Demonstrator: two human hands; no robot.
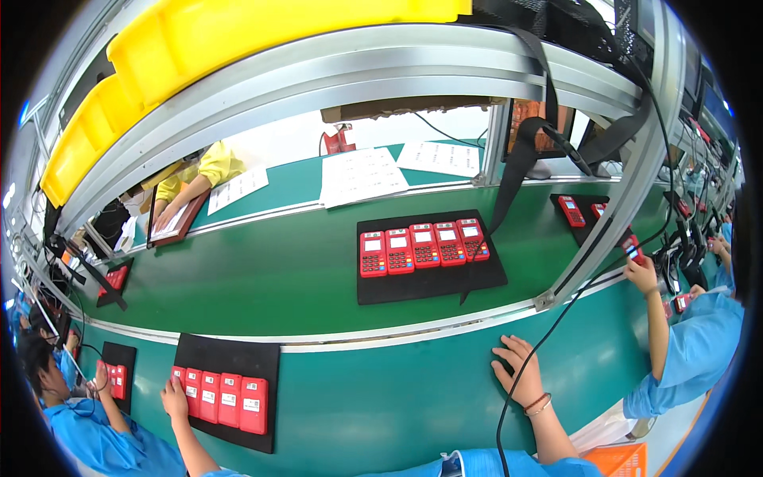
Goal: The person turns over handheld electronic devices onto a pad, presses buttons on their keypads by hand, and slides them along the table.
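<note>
My left hand [175, 400] is at the left end of a row of red payment terminals [230, 400]. Its fingers are closed on the leftmost terminal [179, 374]. The terminals lie back side up, white labels showing, on a black foam pad [266, 366] at the front left of the green workbench [381, 381]. My right hand [520, 374] rests on the bench to the right with fingers apart and nothing in it. A beaded bracelet circles that wrist, and a black cable [513, 397] hangs across the view beside it.
Beyond a metal rail, a green belt carries another black pad [373, 292] with several terminals, screens up. An aluminium frame [596, 238] and dark strap [520, 163] cross overhead, with yellow bins [262, 36] above. Co-workers sit left [111, 437], right [691, 350] and opposite [214, 167].
</note>
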